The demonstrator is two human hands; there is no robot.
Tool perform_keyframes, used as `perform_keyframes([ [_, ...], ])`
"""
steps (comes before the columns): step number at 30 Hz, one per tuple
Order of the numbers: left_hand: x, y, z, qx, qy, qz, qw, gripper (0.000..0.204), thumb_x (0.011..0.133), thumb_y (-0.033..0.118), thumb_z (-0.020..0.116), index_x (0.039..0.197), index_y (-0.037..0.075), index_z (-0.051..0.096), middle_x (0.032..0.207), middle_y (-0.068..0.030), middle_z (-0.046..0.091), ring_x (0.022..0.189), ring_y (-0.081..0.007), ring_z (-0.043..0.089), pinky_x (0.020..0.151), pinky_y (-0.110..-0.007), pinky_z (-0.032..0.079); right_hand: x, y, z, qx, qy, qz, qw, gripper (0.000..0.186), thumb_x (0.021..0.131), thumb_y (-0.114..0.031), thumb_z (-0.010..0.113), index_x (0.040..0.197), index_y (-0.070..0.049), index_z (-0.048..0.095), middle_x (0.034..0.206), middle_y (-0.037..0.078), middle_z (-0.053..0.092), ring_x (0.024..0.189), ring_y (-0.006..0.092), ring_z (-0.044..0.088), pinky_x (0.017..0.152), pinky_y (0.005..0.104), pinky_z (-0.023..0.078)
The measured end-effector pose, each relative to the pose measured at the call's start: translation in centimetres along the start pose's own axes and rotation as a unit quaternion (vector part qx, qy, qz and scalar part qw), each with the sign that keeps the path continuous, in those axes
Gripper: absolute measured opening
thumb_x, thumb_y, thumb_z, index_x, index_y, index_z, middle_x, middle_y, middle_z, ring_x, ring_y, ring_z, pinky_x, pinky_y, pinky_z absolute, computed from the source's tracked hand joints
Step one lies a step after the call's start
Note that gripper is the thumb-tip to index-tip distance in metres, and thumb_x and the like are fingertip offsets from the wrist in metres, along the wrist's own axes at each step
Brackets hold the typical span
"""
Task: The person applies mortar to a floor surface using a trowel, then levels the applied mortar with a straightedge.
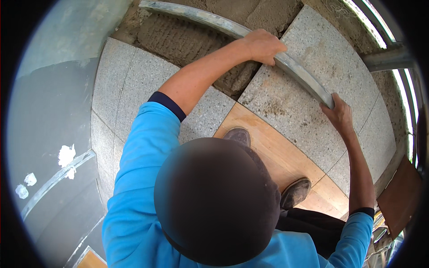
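Observation:
A long grey metal straightedge (306, 78) crosses the mortar bed and a large speckled grey tile (319, 40); the fisheye makes it look curved. My left hand (263, 47) is wrapped around it near its middle, above the tile's left edge. At the straightedge's near right end, my right hand (339, 115) grips it over the same tile. Brown mortar (174, 40), combed into ridges, lies to the left beneath the far part of the bar. Whether the bar rests flat on the tile cannot be made out.
More speckled tiles (152, 71) run along the grey wall (58, 98) at left. My shoes (297, 192) stand on wood-coloured flooring (268, 138). Metal railing (389, 58) borders the right side, with a brown board (400, 196) below. A dark round shape (214, 201) hides the lower middle.

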State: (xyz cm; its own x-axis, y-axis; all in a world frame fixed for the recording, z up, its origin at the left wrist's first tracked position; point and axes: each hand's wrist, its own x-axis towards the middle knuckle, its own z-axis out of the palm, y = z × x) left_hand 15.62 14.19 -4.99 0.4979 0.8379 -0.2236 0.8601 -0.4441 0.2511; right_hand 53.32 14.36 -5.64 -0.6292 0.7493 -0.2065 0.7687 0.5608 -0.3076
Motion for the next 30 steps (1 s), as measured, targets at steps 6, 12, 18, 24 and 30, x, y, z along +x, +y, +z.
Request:
perform_keyframes([
  [6,1.0,0.2,-0.4,0.013,0.007,-0.008,1.000,0.033,0.078,0.032,0.081,0.098,0.011,0.065,0.087,-0.0124,0.072,0.088,-0.0339,0.072,0.076,-0.049,0.056,0.3,0.8,-0.3,0.003,-0.001,0.010,1.000,0.036,0.084,-0.026,0.080,0.097,-0.005,0.054,0.079,0.020,0.068,0.067,0.0368,0.069,0.062,0.0462,0.054],
  [12,1.7,-0.1,-0.4,0.015,0.019,-0.006,1.000,0.035,0.078,0.033,0.081,0.099,0.010,0.065,0.087,-0.0127,0.072,0.088,-0.0339,0.072,0.076,-0.049,0.057,1.1,1.4,-0.6,0.025,0.038,-0.023,0.999,0.037,0.085,-0.027,0.081,0.094,-0.003,0.054,0.074,0.022,0.065,0.061,0.0340,0.064,0.058,0.0441,0.051],
  [18,2.2,-0.2,-0.1,0.016,0.018,-0.009,1.000,0.036,0.078,0.033,0.082,0.101,0.010,0.066,0.090,-0.0135,0.072,0.091,-0.0335,0.072,0.077,-0.049,0.057,1.3,1.2,-1.1,0.016,0.007,0.008,1.000,0.035,0.085,-0.026,0.079,0.095,-0.005,0.053,0.077,0.021,0.067,0.067,0.0367,0.068,0.062,0.0462,0.053],
  [24,2.4,-0.4,-0.2,0.029,0.028,-0.012,0.999,0.037,0.079,0.033,0.081,0.105,0.011,0.066,0.091,-0.0127,0.073,0.092,-0.0327,0.072,0.079,-0.049,0.057,1.7,1.4,-1.2,0.002,0.012,0.006,1.000,0.036,0.085,-0.028,0.080,0.094,-0.005,0.054,0.076,0.021,0.067,0.068,0.0364,0.069,0.062,0.0458,0.053],
  [30,3.1,-0.5,-0.4,0.044,0.017,-0.022,0.999,0.037,0.079,0.032,0.081,0.108,0.012,0.068,0.095,-0.0108,0.074,0.094,-0.0309,0.072,0.080,-0.048,0.058,2.2,2.0,-1.4,0.006,0.009,0.023,1.000,0.037,0.084,-0.029,0.080,0.093,-0.005,0.054,0.077,0.021,0.067,0.067,0.0380,0.068,0.063,0.0461,0.053],
])
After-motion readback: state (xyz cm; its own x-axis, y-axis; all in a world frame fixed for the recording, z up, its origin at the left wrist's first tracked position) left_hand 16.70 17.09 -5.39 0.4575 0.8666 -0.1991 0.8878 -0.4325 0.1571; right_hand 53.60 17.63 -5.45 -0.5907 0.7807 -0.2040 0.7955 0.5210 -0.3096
